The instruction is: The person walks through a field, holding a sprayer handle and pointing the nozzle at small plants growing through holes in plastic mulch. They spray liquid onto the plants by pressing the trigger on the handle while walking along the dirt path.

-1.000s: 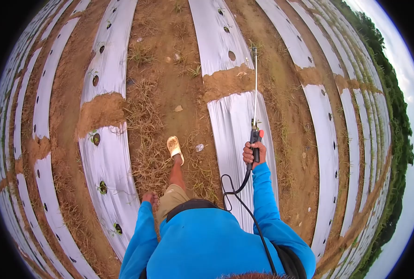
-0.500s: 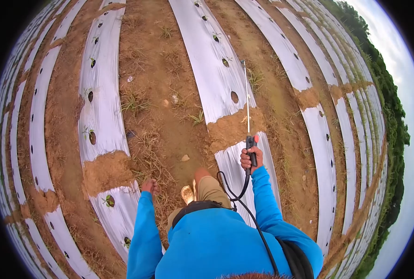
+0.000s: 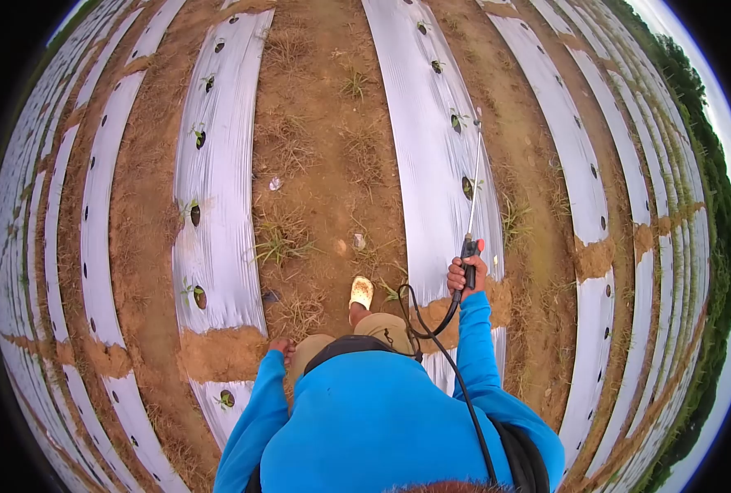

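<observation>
In the head view, my right hand (image 3: 467,276) is wrapped around the black handle of a spray wand (image 3: 473,202). Its thin metal lance points forward over a plastic-covered bed (image 3: 431,148), the tip above the bed's right side. A red part shows at the top of the handle. From its lower end a black hose (image 3: 443,330) loops down and runs past my right arm. My left hand (image 3: 282,347) hangs low beside my thigh, fingers loosely curled, with nothing seen in them. Small seedlings (image 3: 456,123) stand in dark planting holes along the bed.
Another plastic-covered bed (image 3: 217,172) runs along my left, with seedlings in its holes. Between the two lies a dirt path (image 3: 332,189) with grass tufts and small litter. Soil bands (image 3: 221,353) break the plastic sheets. More rows reach both sides; trees (image 3: 682,90) line the right.
I have moved forward along the path; the beds and soil bands have shifted toward me and rightward in view. One foot has stepped ahead. The spray wand stays in my right hand.
</observation>
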A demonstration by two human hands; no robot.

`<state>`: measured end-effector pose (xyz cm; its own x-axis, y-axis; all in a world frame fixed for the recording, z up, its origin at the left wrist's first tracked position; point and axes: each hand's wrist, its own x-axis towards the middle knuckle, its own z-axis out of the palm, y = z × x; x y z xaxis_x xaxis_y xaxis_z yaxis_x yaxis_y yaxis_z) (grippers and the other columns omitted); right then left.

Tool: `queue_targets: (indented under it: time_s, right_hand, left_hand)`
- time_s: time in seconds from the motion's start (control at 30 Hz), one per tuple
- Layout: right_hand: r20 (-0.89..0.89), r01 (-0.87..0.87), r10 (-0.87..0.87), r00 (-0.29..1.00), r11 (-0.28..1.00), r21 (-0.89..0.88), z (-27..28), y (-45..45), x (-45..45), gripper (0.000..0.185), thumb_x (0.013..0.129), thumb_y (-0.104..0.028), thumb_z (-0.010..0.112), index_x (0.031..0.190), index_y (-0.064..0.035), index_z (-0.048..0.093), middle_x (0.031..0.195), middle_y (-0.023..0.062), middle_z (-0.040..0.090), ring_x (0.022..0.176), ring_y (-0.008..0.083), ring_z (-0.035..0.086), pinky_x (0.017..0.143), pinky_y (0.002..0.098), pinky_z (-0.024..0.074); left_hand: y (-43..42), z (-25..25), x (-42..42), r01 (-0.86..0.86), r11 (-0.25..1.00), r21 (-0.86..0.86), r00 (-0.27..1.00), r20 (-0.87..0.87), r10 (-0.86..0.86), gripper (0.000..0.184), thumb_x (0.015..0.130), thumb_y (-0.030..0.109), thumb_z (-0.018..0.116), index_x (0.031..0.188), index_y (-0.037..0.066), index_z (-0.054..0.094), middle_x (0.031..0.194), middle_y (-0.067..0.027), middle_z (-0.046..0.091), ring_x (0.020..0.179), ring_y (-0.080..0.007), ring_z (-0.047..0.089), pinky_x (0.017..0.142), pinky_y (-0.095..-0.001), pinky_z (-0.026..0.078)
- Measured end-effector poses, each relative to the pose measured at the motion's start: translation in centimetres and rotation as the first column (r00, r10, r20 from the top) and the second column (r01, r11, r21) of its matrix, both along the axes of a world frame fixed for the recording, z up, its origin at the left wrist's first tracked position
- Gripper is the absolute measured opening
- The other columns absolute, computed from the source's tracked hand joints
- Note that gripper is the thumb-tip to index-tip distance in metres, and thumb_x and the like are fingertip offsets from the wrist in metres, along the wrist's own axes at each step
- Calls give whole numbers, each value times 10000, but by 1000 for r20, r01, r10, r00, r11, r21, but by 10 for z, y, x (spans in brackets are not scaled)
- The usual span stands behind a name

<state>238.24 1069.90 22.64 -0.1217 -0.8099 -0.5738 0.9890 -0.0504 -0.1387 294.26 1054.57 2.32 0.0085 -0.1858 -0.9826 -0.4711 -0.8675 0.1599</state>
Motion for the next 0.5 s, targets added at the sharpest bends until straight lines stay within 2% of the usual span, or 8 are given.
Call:
queue_targets:
  time_s: [0.07, 0.1, 0.17, 0.2, 0.3, 0.43, 0.47, 0.5]
  right_hand:
    - [-19, -27, 28, 999, 999, 18, 13, -43, -33, 194, 736, -228, 528, 775, -41, 491, 562, 8, 415, 411, 118, 400, 368, 263, 362]
    - [-45, -27, 28, 999, 999, 27, 18, -65, -49, 191, 735, -226, 528, 771, -42, 493, 562, 8, 419, 410, 117, 401, 368, 263, 362]
    - [-53, -49, 50, 997, 998, 33, 22, -108, -77, 182, 729, -224, 529, 760, -48, 497, 555, 8, 422, 402, 117, 400, 362, 264, 358]
    - [-93, -28, 37, 995, 995, 94, 24, -131, -88, 172, 712, -227, 539, 734, -62, 493, 540, 1, 405, 389, 112, 379, 345, 256, 334]
    - [-151, -15, 37, 988, 989, 144, 13, -201, -127, 156, 699, -225, 546, 705, -81, 485, 527, -10, 386, 376, 106, 356, 327, 246, 306]
    - [-193, -2, 28, 981, 991, 132, 3, -309, -178, 160, 707, -226, 549, 710, -80, 485, 529, -12, 382, 379, 101, 353, 329, 241, 308]
    - [-159, -11, 29, 987, 993, 115, 3, -336, -193, 166, 713, -225, 532, 723, -66, 486, 533, -3, 395, 384, 110, 371, 343, 250, 332]
    - [-116, -14, 26, 993, 995, 96, 4, -364, -206, 175, 720, -224, 516, 737, -52, 487, 537, 6, 408, 388, 119, 389, 357, 260, 356]
  left_hand:
    - [-27, -9, -23, 79, 995, 58, 996, 47, -81, 182, 785, 266, 547, 847, 96, 572, 678, -74, 568, 546, -199, 548, 423, -361, 409]
    - [-49, -21, -26, 297, 929, -221, 954, 29, -298, 228, 787, 298, 533, 864, 90, 588, 698, -78, 583, 585, -204, 560, 453, -378, 418]
    - [-95, -40, -40, 572, 454, -683, 736, 184, -651, 324, 790, 362, 507, 897, 78, 620, 738, -86, 614, 662, -213, 586, 513, -412, 435]
    - [-122, -41, -58, 438, 714, -547, 876, 82, -475, 317, 805, 320, 482, 949, 75, 624, 741, -89, 625, 670, -205, 590, 520, -400, 448]
    - [-203, -19, -129, 192, 920, -341, 979, 2, -203, 272, 816, 288, 448, 894, 74, 596, 687, -103, 605, 557, -201, 557, 464, -396, 423]
    - [-319, -38, -207, -154, 985, -82, 987, -59, 149, 225, 816, 260, 442, 797, 71, 564, 643, -116, 589, 443, -208, 510, 406, -395, 390]
    - [-346, -43, -225, -145, 987, -70, 987, -77, 140, 220, 812, 250, 455, 780, 68, 574, 649, -109, 589, 450, -205, 512, 404, -388, 387]
    - [-373, -63, -234, 37, 986, -165, 992, -114, -56, 215, 809, 240, 467, 762, 65, 583, 654, -103, 590, 456, -201, 514, 402, -380, 385]
